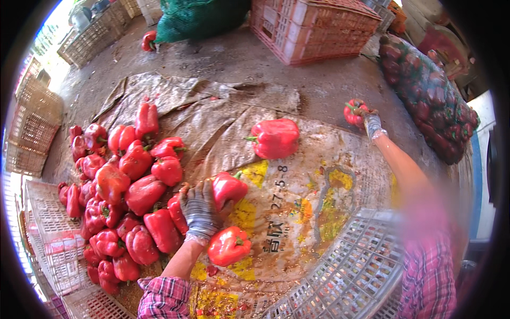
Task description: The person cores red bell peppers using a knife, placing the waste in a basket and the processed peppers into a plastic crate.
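Both my hands wear dirty striped work gloves. My left hand (pixel 200 210) is at the right edge of a heap of red bell peppers (pixel 145 194), its fingers bent down. It seems closed on a red bell pepper (pixel 228 189) with a green stem, pressed against its thumb side; the thumb is hidden. Just below that hand lies an orange-red bell pepper (pixel 229 246). Stretched out to the far right, my right hand (pixel 371 121) grips another red bell pepper (pixel 353 112) above the floor. A large bell pepper (pixel 276 139) sits on the sacking between my hands.
Flattened woven sacks (pixel 287 212) cover the floor. A grey plastic crate (pixel 340 266) stands close at the lower right, and a white crate (pixel 56 234) borders the heap. Filled net bags (pixel 425 98) lie at the right and back. A pink crate (pixel 319 29) stands behind.
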The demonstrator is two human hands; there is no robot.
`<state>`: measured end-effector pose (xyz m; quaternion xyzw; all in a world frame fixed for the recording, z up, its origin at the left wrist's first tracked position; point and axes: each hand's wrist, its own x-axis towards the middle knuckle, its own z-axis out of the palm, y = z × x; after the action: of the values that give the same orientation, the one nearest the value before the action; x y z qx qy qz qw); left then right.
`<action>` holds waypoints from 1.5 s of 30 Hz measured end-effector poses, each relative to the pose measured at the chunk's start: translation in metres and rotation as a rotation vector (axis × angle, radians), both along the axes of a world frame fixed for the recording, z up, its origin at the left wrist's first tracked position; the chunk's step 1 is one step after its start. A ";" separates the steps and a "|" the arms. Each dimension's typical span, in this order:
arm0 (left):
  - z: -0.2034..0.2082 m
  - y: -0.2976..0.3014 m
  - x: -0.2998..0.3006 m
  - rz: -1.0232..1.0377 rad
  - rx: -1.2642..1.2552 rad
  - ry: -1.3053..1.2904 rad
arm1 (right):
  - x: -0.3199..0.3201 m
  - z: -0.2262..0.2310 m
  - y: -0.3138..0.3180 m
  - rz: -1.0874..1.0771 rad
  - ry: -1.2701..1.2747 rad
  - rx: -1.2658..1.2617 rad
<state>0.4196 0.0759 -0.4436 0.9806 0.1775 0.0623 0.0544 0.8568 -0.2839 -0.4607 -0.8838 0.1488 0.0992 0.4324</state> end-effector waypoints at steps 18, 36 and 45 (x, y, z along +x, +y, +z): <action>0.036 0.025 -0.053 -0.131 -0.213 0.363 | -0.297 0.081 0.236 0.518 0.252 0.832; 0.067 0.308 -0.130 0.212 -0.168 -0.522 | -0.370 0.122 0.444 1.026 0.098 0.447; 0.008 0.367 -0.067 0.142 -0.585 -0.276 | -0.289 0.017 0.568 0.679 -0.112 0.200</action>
<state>0.3523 0.4434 -0.4360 0.8909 0.2470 0.1446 0.3526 0.5678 0.2837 -0.4438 -0.8402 -0.1878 0.2028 0.4666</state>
